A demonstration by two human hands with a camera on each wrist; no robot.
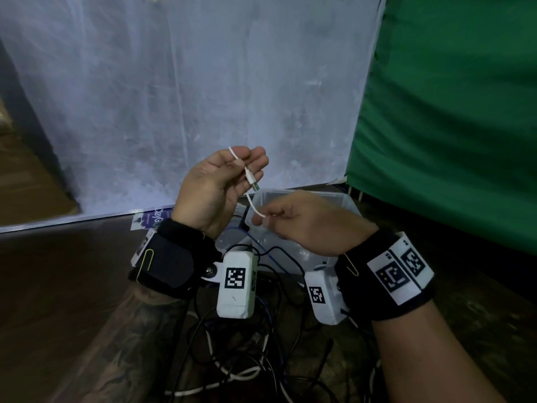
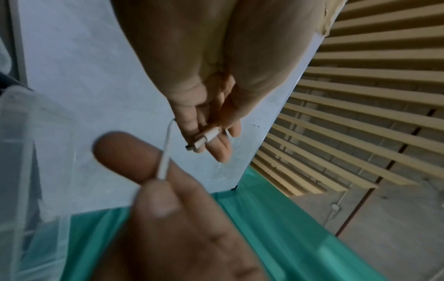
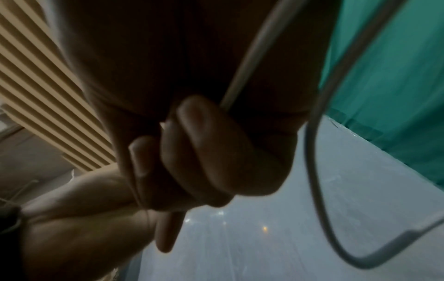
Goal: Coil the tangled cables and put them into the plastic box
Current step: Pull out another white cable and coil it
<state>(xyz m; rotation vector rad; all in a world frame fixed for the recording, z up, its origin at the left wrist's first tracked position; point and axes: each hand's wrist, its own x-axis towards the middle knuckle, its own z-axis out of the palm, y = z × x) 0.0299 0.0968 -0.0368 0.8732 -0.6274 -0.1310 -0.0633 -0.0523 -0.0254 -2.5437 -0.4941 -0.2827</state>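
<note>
My left hand is raised with the palm towards me. Its thumb pins a thin white cable against the fingers, and the small plug points down. Just below, my right hand pinches the same cable between thumb and forefinger, its other fingers curled. The cable's slack hangs in a loop beside the right palm. The clear plastic box stands on the floor right behind both hands. A tangle of black, white and blue cables lies under my wrists.
A white sheet hangs behind the box and a green cloth is on the right. A printed card lies left of the box. Brown wooden floor spreads to the left.
</note>
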